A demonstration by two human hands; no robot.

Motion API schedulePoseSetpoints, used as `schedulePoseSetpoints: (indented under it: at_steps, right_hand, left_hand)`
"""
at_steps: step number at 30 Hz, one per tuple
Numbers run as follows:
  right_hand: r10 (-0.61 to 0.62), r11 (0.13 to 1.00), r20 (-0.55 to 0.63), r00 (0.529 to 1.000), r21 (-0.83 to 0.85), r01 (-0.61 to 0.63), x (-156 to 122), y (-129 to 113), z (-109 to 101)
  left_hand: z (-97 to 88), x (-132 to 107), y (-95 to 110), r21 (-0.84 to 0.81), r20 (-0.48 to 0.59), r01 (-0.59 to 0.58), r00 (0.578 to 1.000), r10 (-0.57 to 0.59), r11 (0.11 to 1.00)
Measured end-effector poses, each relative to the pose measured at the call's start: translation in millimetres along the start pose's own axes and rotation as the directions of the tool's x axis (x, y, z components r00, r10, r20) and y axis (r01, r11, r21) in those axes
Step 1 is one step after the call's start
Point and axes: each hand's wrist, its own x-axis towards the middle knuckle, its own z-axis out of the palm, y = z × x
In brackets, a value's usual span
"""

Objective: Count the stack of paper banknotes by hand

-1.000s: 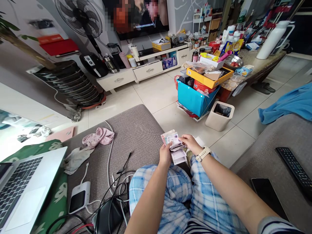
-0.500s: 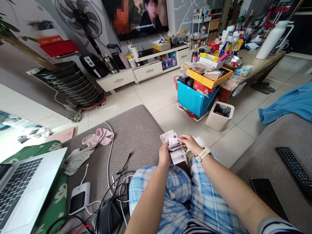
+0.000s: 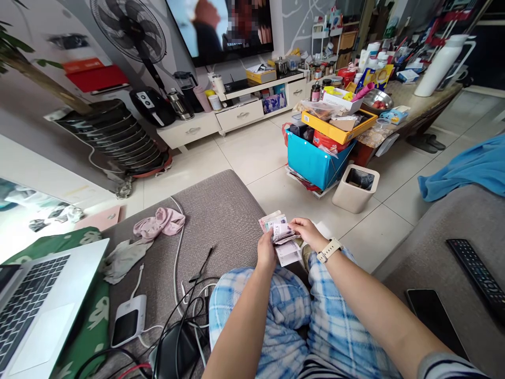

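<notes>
I sit on a grey sofa with both hands out over my knees in blue plaid trousers. My left hand (image 3: 267, 251) is closed round a fanned stack of banknotes (image 3: 278, 232), pink and pale, held upright. My right hand (image 3: 309, 231), with a pale watch on its wrist, pinches the top notes of the same stack from the right. A few more paper slips (image 3: 289, 253) hang below the stack between the hands.
A laptop (image 3: 37, 305) lies at the left on a green cloth. Cables, a white power bank (image 3: 128, 320) and pink cloth (image 3: 160, 222) lie on the sofa. A remote (image 3: 475, 270) and phone (image 3: 432, 316) lie at the right. A beige bin (image 3: 355, 187) and blue box (image 3: 315, 160) stand on the floor.
The hands and banknotes have barely moved; the stack sits slightly lower and more closed up. The picture on the television has changed.
</notes>
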Motion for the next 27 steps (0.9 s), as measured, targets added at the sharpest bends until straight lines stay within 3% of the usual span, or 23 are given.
schedulePoseSetpoints:
  at_steps: [12, 19, 27]
  right_hand:
    - [0.04, 0.998, 0.003, 0.999, 0.05, -0.04, -1.2, -3.5, 1.6]
    - [0.001, 0.994, 0.026, 1.0, 0.108, -0.003, 0.4, -1.2, 1.0]
    - [0.01, 1.0, 0.027, 1.0, 0.014, -0.011, -1.9, -1.4, 0.9]
  left_hand:
    - [-0.2, -0.1, -0.3, -0.002, 0.004, 0.0, 1.0, 0.0, 1.0]
    - [-0.4, -2.7, 2.6, 0.034, 0.005, -0.007, 1.0, 0.007, 0.999]
    - [0.9, -1.6, 1.1, -0.006, 0.031, -0.009, 0.999, 0.009, 1.0]
